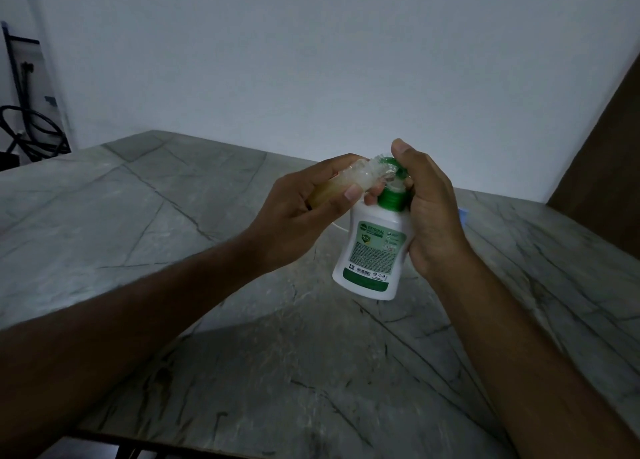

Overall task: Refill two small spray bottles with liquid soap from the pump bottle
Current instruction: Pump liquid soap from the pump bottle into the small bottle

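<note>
The white plastic pump bottle with a green collar and a green-and-white printed label (372, 251) is held in the air above the grey marble-patterned table (173, 216), near the middle of the scene. Its long axis runs almost upright, leaning slightly so the base sits a little to the left of and nearer than the green top; the label faces the camera. The right hand (429, 213) grips this bottle from the right side, palm against its wall, thumb raised over the green pump head and fingers curled around the neck.

The small clear plastic spray bottle holding yellowish liquid (114, 181) lies close to level, its long axis running left to right, its open mouth pointing right and meeting the pump head. The left hand (298, 213) wraps around this small bottle, thumb lying along its near side and fingers closed over the far side; much of the bottle's body is hidden inside the grip.

Both forearms reach in from the near edge, the left from the lower left, the right from the lower right, converging at the bottles.

A small blue object (463, 214) shows on the table just right of the right hand, mostly hidden. A plain white wall (311, 60) stands behind the table.
</note>
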